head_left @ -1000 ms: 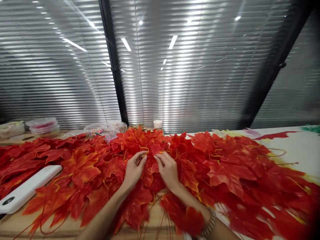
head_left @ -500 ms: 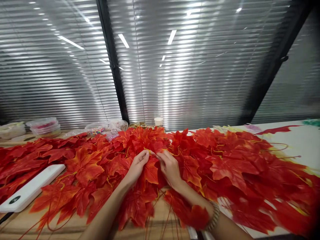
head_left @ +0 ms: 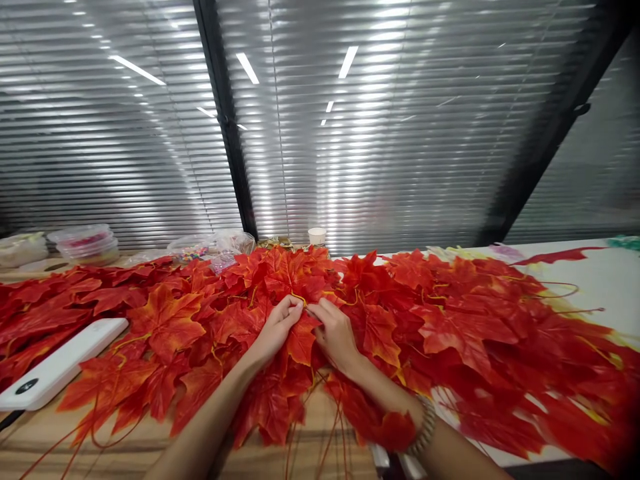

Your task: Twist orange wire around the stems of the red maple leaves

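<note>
A wide heap of red and orange artificial maple leaves [head_left: 440, 333] covers the table. My left hand [head_left: 276, 328] and my right hand [head_left: 334, 332] meet at the middle of the heap, fingertips almost touching. Both pinch the thin yellow stem [head_left: 299, 298] of a red leaf [head_left: 301, 341] that lies between them. A beaded bracelet [head_left: 425, 430] sits on my right wrist. More leaves lie over my right forearm.
A white flat device [head_left: 60, 365] lies at the left on the wooden tabletop [head_left: 125, 457]. Clear plastic tubs [head_left: 87, 243], bags of beads [head_left: 220, 250] and a small white cup [head_left: 317, 235] stand along the back, before closed blinds. A white sheet [head_left: 607, 287] covers the right.
My hands have closed in on each other, from slightly apart to pinching the same stem. The view has shifted slightly; the leaf between my hands has lifted a little.
</note>
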Tool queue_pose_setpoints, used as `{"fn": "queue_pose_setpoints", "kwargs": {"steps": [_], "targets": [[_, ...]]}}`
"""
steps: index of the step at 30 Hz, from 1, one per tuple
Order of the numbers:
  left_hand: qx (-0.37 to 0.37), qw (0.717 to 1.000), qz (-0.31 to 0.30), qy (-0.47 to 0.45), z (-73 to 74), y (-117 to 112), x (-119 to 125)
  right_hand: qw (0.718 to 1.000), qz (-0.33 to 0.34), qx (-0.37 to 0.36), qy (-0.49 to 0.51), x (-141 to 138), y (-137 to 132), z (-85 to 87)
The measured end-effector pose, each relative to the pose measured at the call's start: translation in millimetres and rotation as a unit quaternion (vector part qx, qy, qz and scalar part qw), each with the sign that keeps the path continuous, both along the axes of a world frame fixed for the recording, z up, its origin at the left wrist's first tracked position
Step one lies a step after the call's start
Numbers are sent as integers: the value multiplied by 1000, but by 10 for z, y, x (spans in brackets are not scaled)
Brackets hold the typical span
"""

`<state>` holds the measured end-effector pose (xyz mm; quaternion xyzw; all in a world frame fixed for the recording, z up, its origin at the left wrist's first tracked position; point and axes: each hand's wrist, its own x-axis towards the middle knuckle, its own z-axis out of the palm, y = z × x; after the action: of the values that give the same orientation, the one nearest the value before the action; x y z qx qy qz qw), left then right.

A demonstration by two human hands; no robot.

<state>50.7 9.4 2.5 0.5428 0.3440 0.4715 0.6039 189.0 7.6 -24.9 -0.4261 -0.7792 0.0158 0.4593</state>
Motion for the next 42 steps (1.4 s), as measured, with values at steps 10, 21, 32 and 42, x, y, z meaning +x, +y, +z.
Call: {"fn": "queue_pose_setpoints", "kwargs": {"steps": [10, 21, 32, 42], "targets": [[10, 1000, 2, -6, 36, -33, 9, 1000, 11, -17, -6, -13, -20, 45], [-12, 1000, -3, -14, 41, -32, 2, 999, 8, -38, -8, -5, -34, 54], [42, 995, 78, 44, 87, 0, -42, 996, 33, -51, 69, 13, -26, 67], [23, 993, 102, 63, 88, 27, -77, 856, 240, -316, 332, -18, 54, 119]]}}
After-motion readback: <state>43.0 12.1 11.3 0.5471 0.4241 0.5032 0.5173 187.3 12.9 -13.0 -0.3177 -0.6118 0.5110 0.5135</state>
